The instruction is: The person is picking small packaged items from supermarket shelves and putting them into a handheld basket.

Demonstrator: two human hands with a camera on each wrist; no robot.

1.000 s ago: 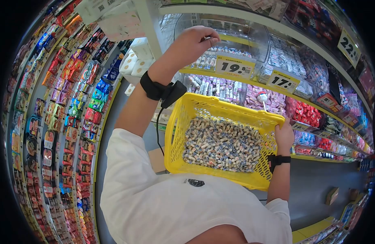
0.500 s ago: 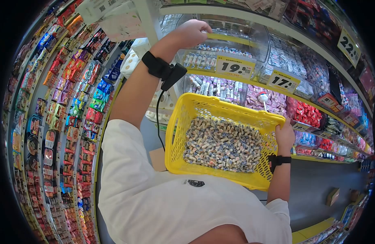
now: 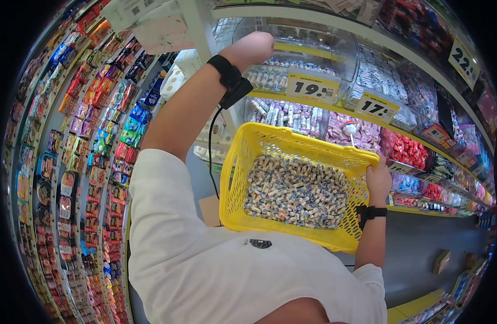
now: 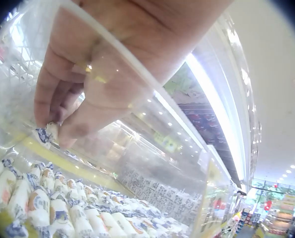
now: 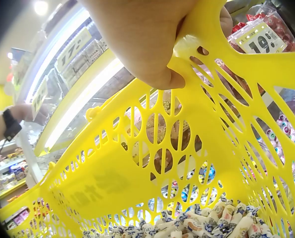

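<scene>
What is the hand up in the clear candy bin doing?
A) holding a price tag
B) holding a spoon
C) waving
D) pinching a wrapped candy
D: the left hand pinches a wrapped candy above the candy pile; the right hand grips the yellow basket.

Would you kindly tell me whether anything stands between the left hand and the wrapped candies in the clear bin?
Nothing visible does. The left hand reaches inside the clear bin and pinches one wrapped candy, and the pile of candies lies uncovered just below it.
</scene>
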